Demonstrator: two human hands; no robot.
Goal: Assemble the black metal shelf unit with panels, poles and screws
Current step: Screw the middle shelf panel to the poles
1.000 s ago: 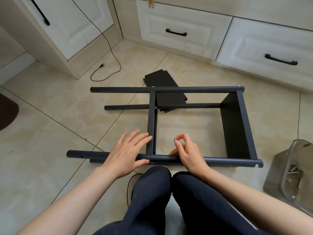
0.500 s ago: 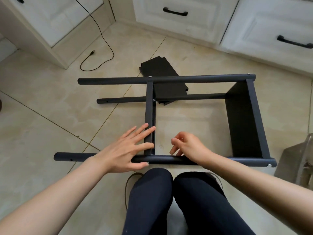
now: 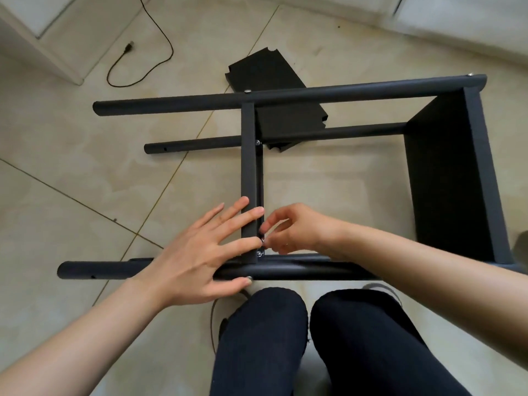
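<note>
1. Two panels already sit in the shelf unit [image 3: 285, 178], which lies on its side on the floor just ahead of the person's knees: a middle panel [image 3: 248, 178] seen edge-on and an end panel [image 3: 445, 184] at the right. Four poles run left to right; the near pole [image 3: 300, 272] lies just in front of the knees and the far pole [image 3: 285, 96] is opposite.
2. Handling, as I judge it: painted steel, stiff, moderately heavy, smooth enough to slide on tile. The poles look like the safest places to hold; panel edges seem thin and may bite. With few screws in, the frame could rack if lifted by one corner.
3. Left hand [image 3: 197, 252] lies flat with fingers spread and straight across the middle panel's near end and the near pole, steadying the joint.
4. Right hand [image 3: 291, 230] has fingertips drawn together, pinching a small screw [image 3: 261, 240] at the panel's edge, just above another screw head [image 3: 259, 254] already in place. That screw is tiny and probably easy to drop.
5. A spare panel [image 3: 265, 72] lies flat on the floor beyond, partly under the far pole.
6. Floor [image 3: 85, 181] is glossy beige tile with dark grout lines, hard and likely slippery for metal.
7. A black cable [image 3: 143, 47] trails at the upper left, near a white cabinet [image 3: 43, 30]; more white cabinetry runs, blurred, along the top right.
</note>
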